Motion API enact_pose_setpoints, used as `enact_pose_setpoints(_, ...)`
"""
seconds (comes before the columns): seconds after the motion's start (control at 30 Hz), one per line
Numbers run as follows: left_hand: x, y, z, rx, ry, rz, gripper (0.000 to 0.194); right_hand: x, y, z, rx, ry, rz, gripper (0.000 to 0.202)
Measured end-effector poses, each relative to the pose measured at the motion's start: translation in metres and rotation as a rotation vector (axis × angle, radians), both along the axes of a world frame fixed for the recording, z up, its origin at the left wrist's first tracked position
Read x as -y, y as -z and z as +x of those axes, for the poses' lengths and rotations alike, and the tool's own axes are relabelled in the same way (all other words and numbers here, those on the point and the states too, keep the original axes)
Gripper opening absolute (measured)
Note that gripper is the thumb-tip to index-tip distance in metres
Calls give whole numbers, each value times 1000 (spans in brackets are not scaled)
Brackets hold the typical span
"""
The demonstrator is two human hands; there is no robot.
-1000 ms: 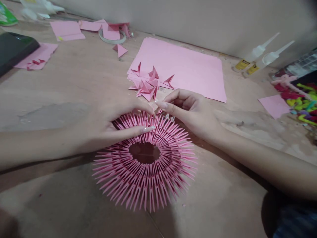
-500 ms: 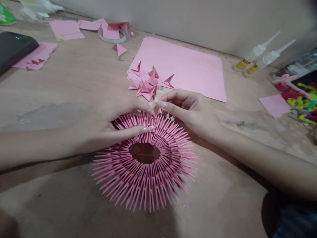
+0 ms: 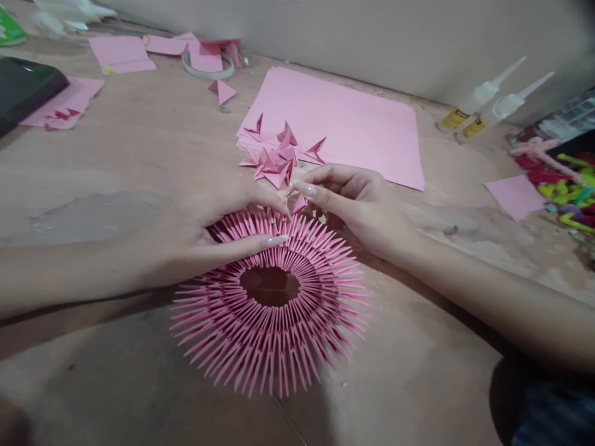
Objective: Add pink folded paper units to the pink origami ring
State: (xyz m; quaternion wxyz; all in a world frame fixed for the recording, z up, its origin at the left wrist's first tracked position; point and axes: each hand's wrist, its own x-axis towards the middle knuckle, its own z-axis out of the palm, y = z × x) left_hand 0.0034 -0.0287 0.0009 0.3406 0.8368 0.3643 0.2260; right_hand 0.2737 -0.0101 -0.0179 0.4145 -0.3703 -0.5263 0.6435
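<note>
A round pink ring of folded paper pieces lies at the centre, its points facing outward around a central hole. My left hand grips its far left part, thumb on top and fingers at the outer edge. At the ring's far side my right hand is closed, thumb near the index fingertip. A small folded pink piece shows just below these fingertips; whether they pinch it is hard to make out. Beyond the hands sits a loose pile of folded pink pieces, partly on pink paper sheets.
Two glue bottles stand by the wall at right, near colourful fuzzy stems. Tape and paper scraps lie at the back left. A dark object rests at the left edge.
The small folded piece below my right fingertips shows more clearly, and the right fingers have risen slightly. My left hand keeps its grip on the ring.
</note>
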Motion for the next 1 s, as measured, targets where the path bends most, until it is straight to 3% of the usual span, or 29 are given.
enact_pose_setpoints(0.63, -7, 1, -2, -30, 24, 30, 33, 0, -4, -4, -33, 4, -49, 41)
enact_pose_setpoints(1.0, -5, -2, -4, -42, 34, 63, 31, -2, 2, 0, -13, -33, 3, 41)
